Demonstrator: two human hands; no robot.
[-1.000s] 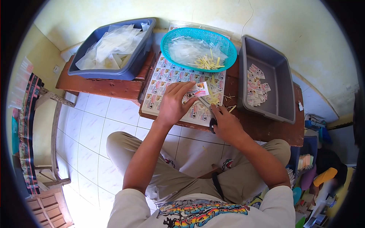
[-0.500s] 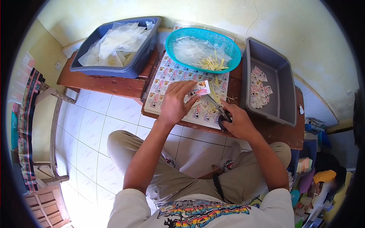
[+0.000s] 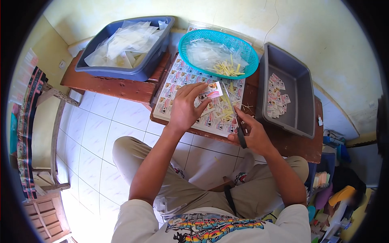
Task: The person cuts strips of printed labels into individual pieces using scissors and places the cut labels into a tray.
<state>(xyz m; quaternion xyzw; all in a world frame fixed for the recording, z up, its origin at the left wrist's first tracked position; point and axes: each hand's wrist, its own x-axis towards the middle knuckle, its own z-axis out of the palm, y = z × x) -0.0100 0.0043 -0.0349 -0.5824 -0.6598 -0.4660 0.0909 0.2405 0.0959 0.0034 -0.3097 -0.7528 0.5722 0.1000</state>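
While my left grip [image 3: 183, 111] pinches a printed card [image 3: 213, 89] over the label sheets [image 3: 169, 90], my right grip [image 3: 256, 133] holds scissors [image 3: 242, 138] just beside it; I judge this a cutting step, needing aligned blades.

A patterned cloth [image 3: 28, 133] hangs at far left. The floor [image 3: 94, 139] is white tile. A thin crack [image 3: 277, 15] marks the wall [image 3: 324, 52].
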